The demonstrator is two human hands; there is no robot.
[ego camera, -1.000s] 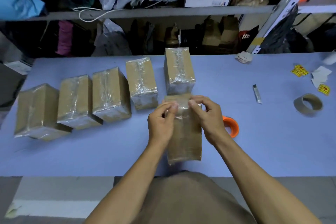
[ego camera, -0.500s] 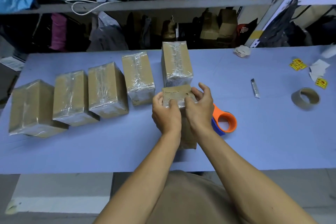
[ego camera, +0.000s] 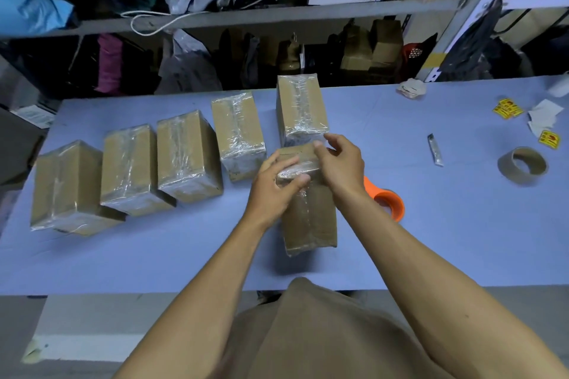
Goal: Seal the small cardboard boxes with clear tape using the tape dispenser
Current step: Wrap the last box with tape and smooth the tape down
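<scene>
A small cardboard box [ego camera: 309, 215] stands on the blue table [ego camera: 431, 240] in front of me, with clear tape running down its near face and over its top. My left hand [ego camera: 274, 188] lays its fingers across the taped upper part of that face. My right hand [ego camera: 340, 163] hovers over the box's far top edge, thumb touching it, fingers loose. The orange tape dispenser [ego camera: 389, 203] lies on the table just right of the box, partly hidden by my right wrist. Neither hand holds it.
Several taped boxes stand in a row to the left, from one [ego camera: 66, 188] at the left end to one [ego camera: 301, 108] just behind the held box. An empty tape core [ego camera: 522, 164], a small metal tool [ego camera: 435, 150] and yellow stickers [ego camera: 508, 108] lie at right. Cluttered shelves back the table.
The box was tipped up on end, then lowered slightly toward me. My left hand slid its fingers across the tape; my right hand loosened its grip and lifted its fingers.
</scene>
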